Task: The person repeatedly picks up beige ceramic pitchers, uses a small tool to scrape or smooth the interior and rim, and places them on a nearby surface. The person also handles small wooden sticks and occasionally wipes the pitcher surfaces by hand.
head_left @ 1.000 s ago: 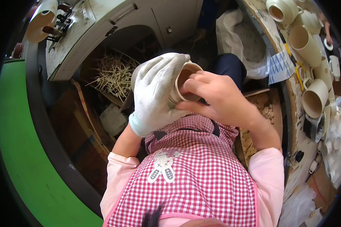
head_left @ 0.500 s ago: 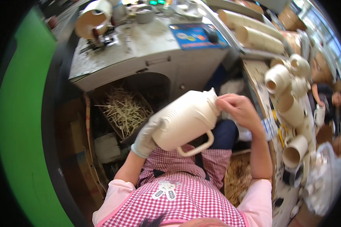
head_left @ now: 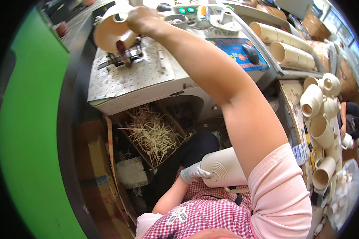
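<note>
My left hand [head_left: 196, 173], in a pale glove, is closed around the ringed base of a cream plastic jug [head_left: 227, 169] lying across my lap. The jug's handle [head_left: 232, 190] shows underneath, and my right arm hides its spout end. My bare right hand [head_left: 143, 20] is stretched far out to the workbench, beside a large cream hollow piece [head_left: 112, 32]. Its fingers are bent and slightly blurred, so I cannot see what they hold. Below that piece sits a small dark metal fixture [head_left: 124, 55] on a dotted board [head_left: 147, 75].
A grey bowl [head_left: 175, 20] and a computer mouse [head_left: 249, 53] on a blue pad stand on the bench. Beneath is a box of plastic scraps [head_left: 153, 135]. Along the right are cream cylinders [head_left: 293, 55], several jug bodies [head_left: 312, 99] and another person [head_left: 352, 119].
My right hand has left the jug's spout and reached up and left to the bench. My left hand has lowered the jug toward my lap, still gripping it. The view has shifted.
</note>
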Available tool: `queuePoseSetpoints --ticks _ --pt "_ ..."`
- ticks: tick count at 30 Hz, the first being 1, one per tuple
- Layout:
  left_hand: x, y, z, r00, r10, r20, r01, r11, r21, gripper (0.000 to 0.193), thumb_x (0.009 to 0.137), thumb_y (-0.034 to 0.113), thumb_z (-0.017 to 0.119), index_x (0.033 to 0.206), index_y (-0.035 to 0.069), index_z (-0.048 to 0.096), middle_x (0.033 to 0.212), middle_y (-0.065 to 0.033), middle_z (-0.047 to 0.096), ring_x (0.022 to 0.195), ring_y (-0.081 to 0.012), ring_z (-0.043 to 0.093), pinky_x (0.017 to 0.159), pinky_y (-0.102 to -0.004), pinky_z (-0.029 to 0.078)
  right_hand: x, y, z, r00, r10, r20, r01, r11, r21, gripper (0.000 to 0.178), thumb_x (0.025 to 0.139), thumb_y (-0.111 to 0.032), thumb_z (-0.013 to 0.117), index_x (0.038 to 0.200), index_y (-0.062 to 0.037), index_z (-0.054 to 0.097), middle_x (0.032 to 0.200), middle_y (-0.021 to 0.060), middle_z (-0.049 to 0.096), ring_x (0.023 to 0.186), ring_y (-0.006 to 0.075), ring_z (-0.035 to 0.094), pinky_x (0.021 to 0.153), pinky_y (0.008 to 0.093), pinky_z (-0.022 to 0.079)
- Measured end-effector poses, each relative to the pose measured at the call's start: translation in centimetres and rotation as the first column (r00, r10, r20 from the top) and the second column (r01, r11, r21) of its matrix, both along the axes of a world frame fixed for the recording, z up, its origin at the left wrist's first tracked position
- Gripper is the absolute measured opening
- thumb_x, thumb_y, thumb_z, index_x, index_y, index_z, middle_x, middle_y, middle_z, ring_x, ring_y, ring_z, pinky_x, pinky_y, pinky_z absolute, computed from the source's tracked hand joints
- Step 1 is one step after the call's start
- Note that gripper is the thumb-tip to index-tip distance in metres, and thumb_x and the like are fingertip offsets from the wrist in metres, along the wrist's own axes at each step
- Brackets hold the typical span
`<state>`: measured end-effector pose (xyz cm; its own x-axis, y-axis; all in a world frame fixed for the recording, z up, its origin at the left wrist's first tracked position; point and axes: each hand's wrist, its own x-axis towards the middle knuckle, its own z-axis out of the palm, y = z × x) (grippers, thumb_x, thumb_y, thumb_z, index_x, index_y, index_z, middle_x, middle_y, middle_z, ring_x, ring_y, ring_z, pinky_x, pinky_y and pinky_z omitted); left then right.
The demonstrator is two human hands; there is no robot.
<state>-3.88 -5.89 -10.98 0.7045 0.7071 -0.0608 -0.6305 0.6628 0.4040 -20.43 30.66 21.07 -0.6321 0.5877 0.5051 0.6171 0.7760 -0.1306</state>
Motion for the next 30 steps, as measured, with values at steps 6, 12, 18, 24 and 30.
queuePoseSetpoints --ticks 6,12,18,24,30 --pt "-0.5 0.6 -0.2 0.999 -0.015 -0.031 0.013 0.998 -0.066 0.084 0.079 0.012 0.087 0.150 -0.004 0.046 0.142 -0.0151 0.062 0.131 -0.0270 0.060 0.112 -0.0426 0.047 12.8 8.4 -0.1 0.851 0.031 -0.525 -0.118 0.984 -0.134 0.019 0.088 -0.018 0.070 0.096 -0.0007 0.073 0.078 0.0171 0.072 0.067 0.0299 0.071 0.060 0.0443 0.056" --pt "0.1 1.2 -0.6 0.999 -0.020 -0.029 0.017 0.995 -0.095 0.086 0.077 0.012 0.088 0.151 -0.005 0.046 0.143 -0.0150 0.062 0.131 -0.0269 0.060 0.112 -0.0421 0.047 48.7 11.5 0.0 0.627 -0.575 -0.526 0.061 0.709 -0.703 0.031 0.103 -0.029 0.058 0.081 -0.0085 0.067 0.064 0.0013 0.060 0.049 0.0107 0.050 0.042 0.0260 0.037" --pt "1.3 1.9 -0.5 0.997 -0.041 -0.058 0.035 0.994 -0.103 0.088 0.076 0.012 0.088 0.151 -0.005 0.046 0.143 -0.0149 0.062 0.131 -0.0268 0.060 0.112 -0.0417 0.046 58.5 11.9 -2.2 0.502 -0.799 -0.332 0.453 0.570 -0.686 0.028 0.099 -0.016 0.057 0.076 -0.0016 0.065 0.058 0.0073 0.060 0.041 0.0132 0.052 0.035 0.0302 0.036" --pt "0.8 1.4 -0.1 0.994 0.020 -0.107 -0.034 0.992 -0.124 0.090 0.074 0.012 0.089 0.151 -0.006 0.045 0.143 -0.0148 0.061 0.131 -0.0268 0.060 0.112 -0.0413 0.046 63.4 17.1 -5.5 0.488 -0.817 -0.307 0.706 0.576 -0.413 0.021 0.092 -0.012 0.056 0.085 0.0019 0.071 0.064 0.0194 0.068 0.051 0.0280 0.066 0.046 0.0424 0.051" --pt "0.6 1.3 0.2 0.982 -0.017 -0.190 -0.021 0.980 -0.195 0.096 0.069 0.012 0.090 0.151 -0.008 0.044 0.144 -0.0149 0.061 0.130 -0.0265 0.059 0.112 -0.0402 0.044 63.2 22.3 -12.9 0.359 -0.923 -0.138 0.926 0.370 -0.071 0.042 0.101 -0.025 0.047 0.113 0.0060 0.072 0.115 0.0302 0.072 0.111 0.0457 0.069 0.098 0.0516 0.054"
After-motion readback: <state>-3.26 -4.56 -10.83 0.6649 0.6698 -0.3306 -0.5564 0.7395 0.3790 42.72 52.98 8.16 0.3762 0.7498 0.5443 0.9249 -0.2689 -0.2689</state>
